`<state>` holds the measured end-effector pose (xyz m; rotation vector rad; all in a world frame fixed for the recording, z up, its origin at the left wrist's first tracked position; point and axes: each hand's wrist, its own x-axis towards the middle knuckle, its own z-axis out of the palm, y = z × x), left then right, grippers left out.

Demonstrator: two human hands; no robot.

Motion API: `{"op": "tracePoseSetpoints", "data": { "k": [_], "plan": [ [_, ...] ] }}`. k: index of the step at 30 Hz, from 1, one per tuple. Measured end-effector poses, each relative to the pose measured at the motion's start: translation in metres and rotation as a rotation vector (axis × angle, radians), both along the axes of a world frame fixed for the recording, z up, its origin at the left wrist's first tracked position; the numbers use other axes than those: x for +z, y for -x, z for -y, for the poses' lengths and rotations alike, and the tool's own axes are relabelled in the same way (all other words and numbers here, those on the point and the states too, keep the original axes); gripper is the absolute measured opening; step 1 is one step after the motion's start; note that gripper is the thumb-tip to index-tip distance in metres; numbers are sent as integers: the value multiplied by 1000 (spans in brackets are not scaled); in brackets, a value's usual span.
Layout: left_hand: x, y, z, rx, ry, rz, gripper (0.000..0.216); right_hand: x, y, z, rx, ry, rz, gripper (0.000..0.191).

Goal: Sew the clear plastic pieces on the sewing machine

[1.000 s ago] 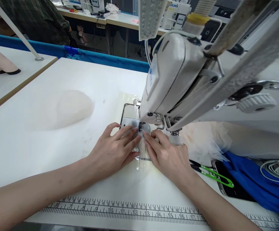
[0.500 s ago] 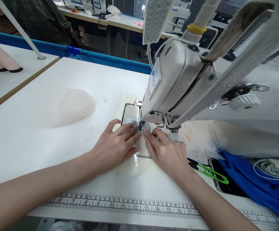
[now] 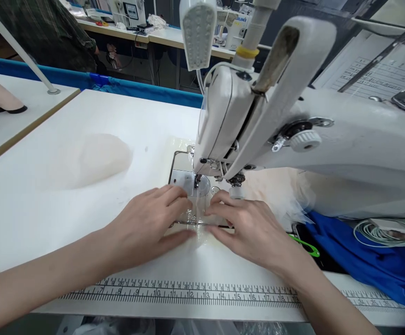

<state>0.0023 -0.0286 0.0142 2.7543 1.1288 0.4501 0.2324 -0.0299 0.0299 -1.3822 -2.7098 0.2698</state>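
Observation:
Under the needle area of a white sewing machine (image 3: 216, 125) is the metal needle plate (image 3: 181, 181). A clear, shiny strip (image 3: 198, 238) runs toward me from the presser foot (image 3: 197, 180), along with what looks like very sheer pale fabric, hard to tell from the white table. My left hand (image 3: 153, 218) rests just left of the strip, fingers bent, thumb held apart from them. On the right side of it, my right hand (image 3: 247, 223) mirrors this, thumb spread from the bent fingers. Both hands' fingertips touch or nearly touch the sheer material; no firm grip shows.
A round sheer piece (image 3: 106, 158) lies on the table left of the machine. Pale tulle (image 3: 282, 190) sits beneath the arm. At right are green-handled snips (image 3: 308, 246), blue cloth (image 3: 355, 260) and a coiled cable (image 3: 388, 232). A printed ruler (image 3: 174, 295) lines the front edge.
Both hands have drawn back toward me from the presser foot, and their thumbs have spread from the fingers. More of the needle plate shows. The camera view has shifted slightly to the right.

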Motion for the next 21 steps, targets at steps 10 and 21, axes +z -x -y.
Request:
{"op": "tracePoseSetpoints", "data": {
  "k": [10,21],
  "plan": [
    [-13,-11,9,33,-38,-140,24,6,-2,-2,-46,340,-252,16],
    [10,-6,-38,40,511,25,29,-15,3,-2,-84,-70,-363,22]
  ]
}}
